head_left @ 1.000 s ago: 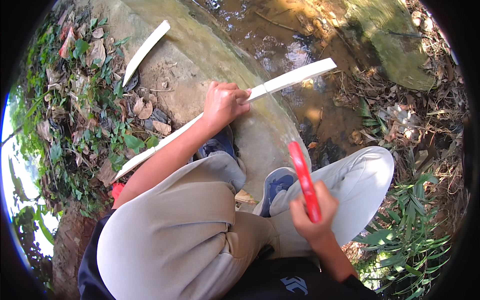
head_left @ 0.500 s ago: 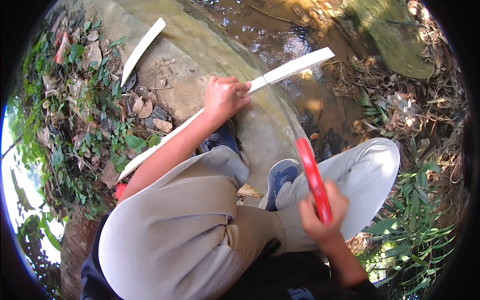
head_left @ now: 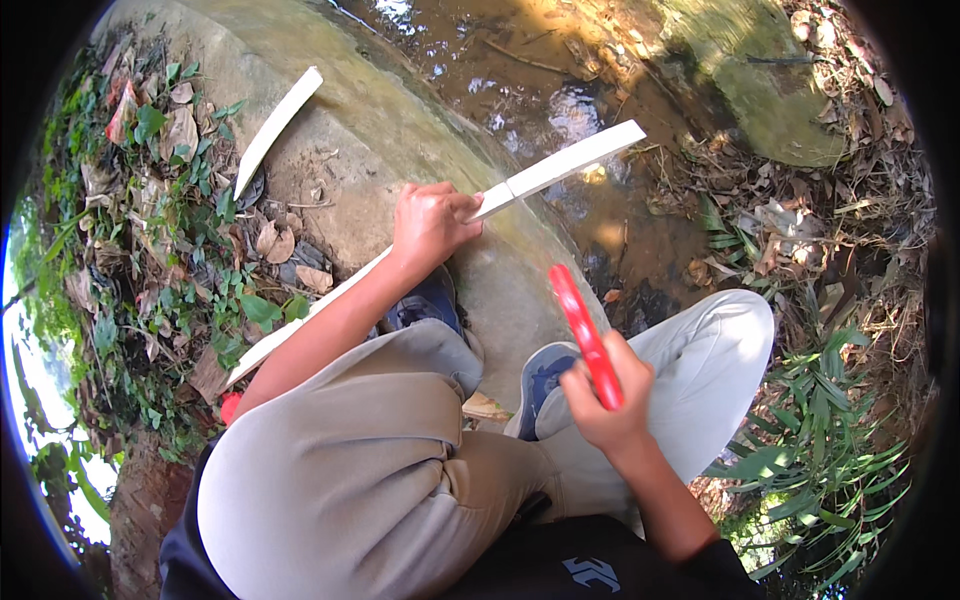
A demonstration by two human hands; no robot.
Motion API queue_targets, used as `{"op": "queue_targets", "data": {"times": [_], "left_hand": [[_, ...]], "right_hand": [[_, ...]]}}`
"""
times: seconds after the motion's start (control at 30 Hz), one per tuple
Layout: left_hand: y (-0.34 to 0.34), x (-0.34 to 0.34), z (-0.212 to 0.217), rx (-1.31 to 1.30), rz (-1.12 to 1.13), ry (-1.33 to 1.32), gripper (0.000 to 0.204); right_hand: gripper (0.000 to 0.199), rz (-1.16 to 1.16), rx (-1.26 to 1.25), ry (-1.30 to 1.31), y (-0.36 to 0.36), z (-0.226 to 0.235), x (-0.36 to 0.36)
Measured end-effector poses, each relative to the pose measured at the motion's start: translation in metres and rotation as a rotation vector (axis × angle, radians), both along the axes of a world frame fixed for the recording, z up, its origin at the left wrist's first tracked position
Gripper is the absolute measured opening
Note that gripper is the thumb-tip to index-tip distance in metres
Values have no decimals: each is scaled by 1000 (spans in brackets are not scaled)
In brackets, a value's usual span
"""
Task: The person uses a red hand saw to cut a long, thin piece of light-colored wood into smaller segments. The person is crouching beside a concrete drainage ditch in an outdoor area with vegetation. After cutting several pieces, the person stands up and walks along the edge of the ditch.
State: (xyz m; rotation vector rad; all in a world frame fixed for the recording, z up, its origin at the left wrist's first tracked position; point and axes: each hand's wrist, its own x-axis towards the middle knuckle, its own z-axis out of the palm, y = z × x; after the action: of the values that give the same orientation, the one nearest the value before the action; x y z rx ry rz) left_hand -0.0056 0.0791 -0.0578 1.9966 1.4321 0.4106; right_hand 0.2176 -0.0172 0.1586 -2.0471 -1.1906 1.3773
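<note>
left hand (head_left: 432,225) is stretched out forward, fist wrapped around a long pale wooden strip (head_left: 560,166) angled over the big rock (head_left: 400,130), and right hand (head_left: 600,400) is bent in close, gripping a red stick (head_left: 580,330) pointing up over the knee

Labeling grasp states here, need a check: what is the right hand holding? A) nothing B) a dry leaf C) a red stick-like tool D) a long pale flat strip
C: the right hand is closed around a red stick-like tool raised above the knee, while the long pale strip is in the left hand over the rock.
</note>
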Motion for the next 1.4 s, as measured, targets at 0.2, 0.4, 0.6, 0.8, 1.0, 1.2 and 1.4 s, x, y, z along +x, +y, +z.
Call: {"op": "queue_targets", "data": {"times": [0.2, 0.4, 0.6, 0.8, 1.0, 1.2, 1.4], "left_hand": [[0, 4, 0, 50, 3, 76, 15], [1, 6, 0, 7, 18, 22, 16], [3, 5, -5, -56, 13, 30, 22], [2, 7, 4, 22, 10, 77, 20], [3, 9, 2, 33, 8, 42, 18], [0, 5, 1, 57, 26, 25, 17], [3, 7, -6, 56, 6, 31, 15]], "right_hand": [[25, 53, -6, -33, -1, 25, -6], [26, 81, -91, -74, -13, 76, 9], [25, 96, -137, 28, 39, 103, -3], [24, 71, -204, 11, -3, 108, 39], [23, 14, 26, -12, 22, -10, -9], [25, 6, -24, -13, -17, 70, 14], [23, 61, 61, -43, 8, 7, -11]]}}
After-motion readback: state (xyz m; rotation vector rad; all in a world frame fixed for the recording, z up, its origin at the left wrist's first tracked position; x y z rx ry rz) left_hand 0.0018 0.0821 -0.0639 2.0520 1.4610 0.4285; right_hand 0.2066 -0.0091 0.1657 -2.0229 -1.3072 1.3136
